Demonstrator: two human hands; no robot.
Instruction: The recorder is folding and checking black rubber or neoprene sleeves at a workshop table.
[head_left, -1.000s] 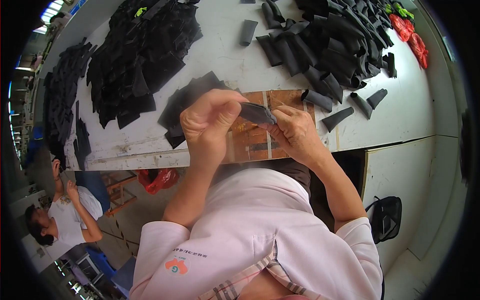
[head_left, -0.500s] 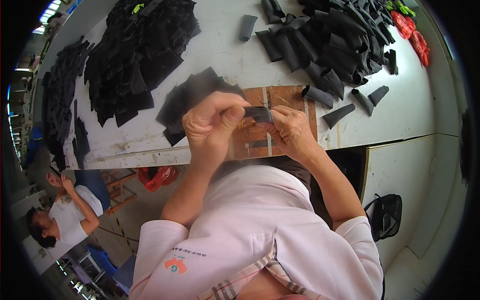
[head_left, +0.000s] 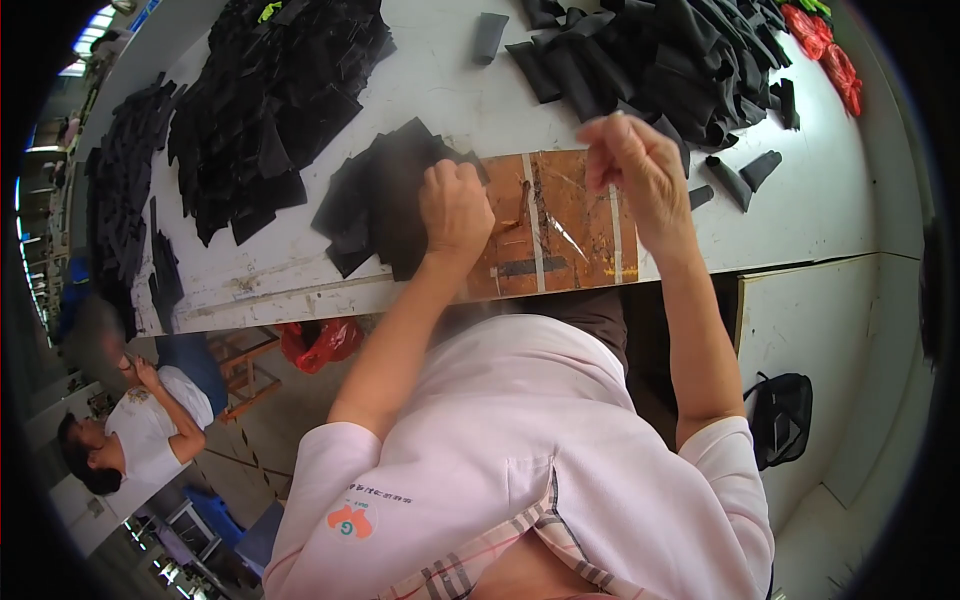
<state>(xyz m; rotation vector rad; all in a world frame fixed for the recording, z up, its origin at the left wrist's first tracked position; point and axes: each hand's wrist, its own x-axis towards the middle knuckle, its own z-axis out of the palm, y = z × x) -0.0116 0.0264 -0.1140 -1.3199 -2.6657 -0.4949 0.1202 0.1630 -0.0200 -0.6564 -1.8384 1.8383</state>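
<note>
My left hand (head_left: 458, 215) is at the right edge of a small stack of flat black fabric pieces (head_left: 375, 200). Its fingers are curled closed, and their tips are hidden. My right hand (head_left: 645, 185) is raised over the right end of a brown board (head_left: 510, 250), close to a heap of black fabric tubes (head_left: 690, 70). Its fingers look loosely apart, with nothing visible in them. On the board lie a shiny pointed sliver (head_left: 567, 238) and a thin dark rod (head_left: 525, 200); I cannot tell what either is.
A large pile of flat black pieces (head_left: 285, 110) covers the table's left. Several loose tubes lie right of my right hand, one (head_left: 728, 182) near the heap. Red plastic bags (head_left: 820, 50) sit far right. A black bag (head_left: 782, 420) hangs below; another person (head_left: 150, 415) sits left.
My hands have parted: the left went to the fabric stack, the right moved right and away from me. The black tube both held is out of them. The board's middle is uncovered.
</note>
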